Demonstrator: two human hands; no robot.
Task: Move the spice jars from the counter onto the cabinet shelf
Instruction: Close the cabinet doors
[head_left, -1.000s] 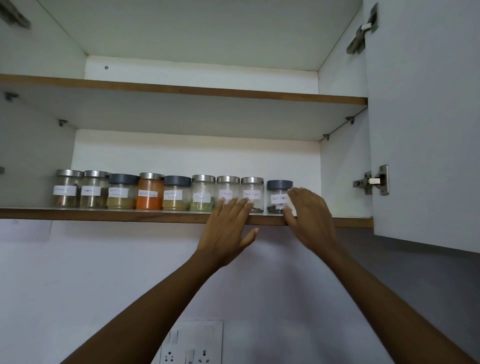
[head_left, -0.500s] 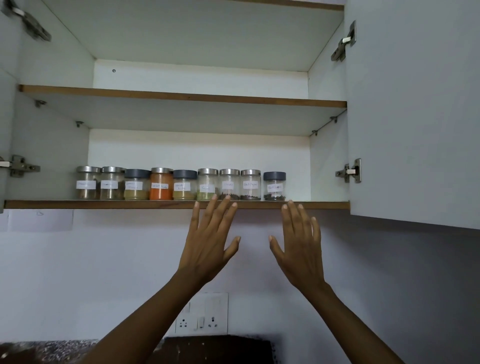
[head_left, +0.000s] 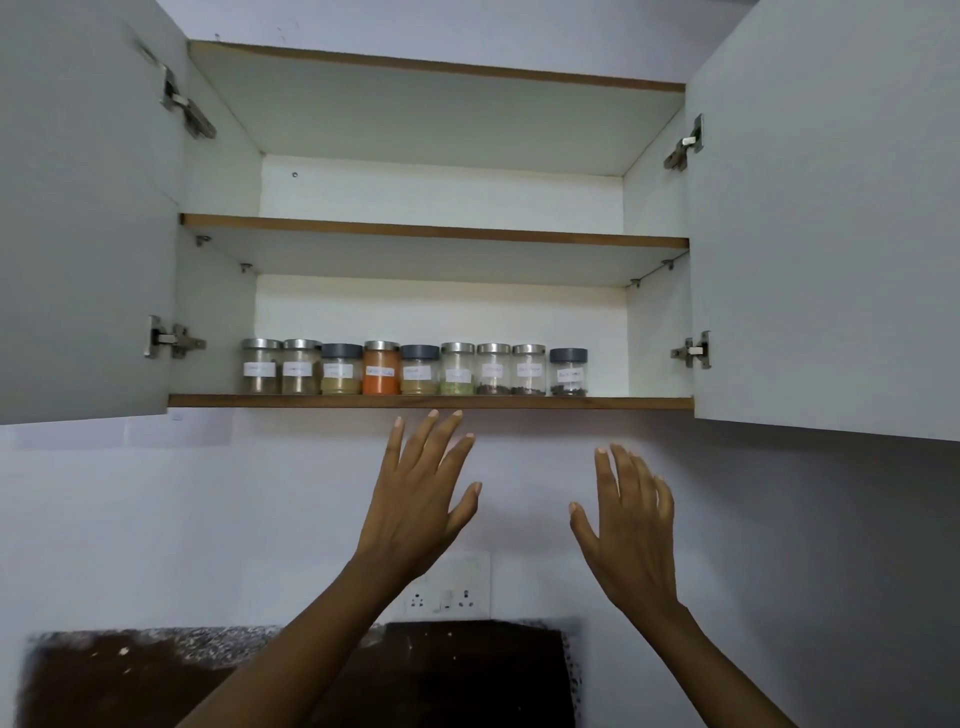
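Nine spice jars (head_left: 415, 370) standing in row on lower cabinet shelf (head_left: 431, 401). Below shelf edge, left hand (head_left: 415, 499) and right hand (head_left: 631, 525) hovering, each grip wide open, holding nothing. Placing step seemingly finishing; next move likely calling for checking table (head_left: 130, 665) for remaining jars.

Nine labelled glass jars (head_left: 420, 370) standing upright in a row on the lower shelf (head_left: 644, 401), rightmost sitting slightly apart, fourth from left showing orange powder.
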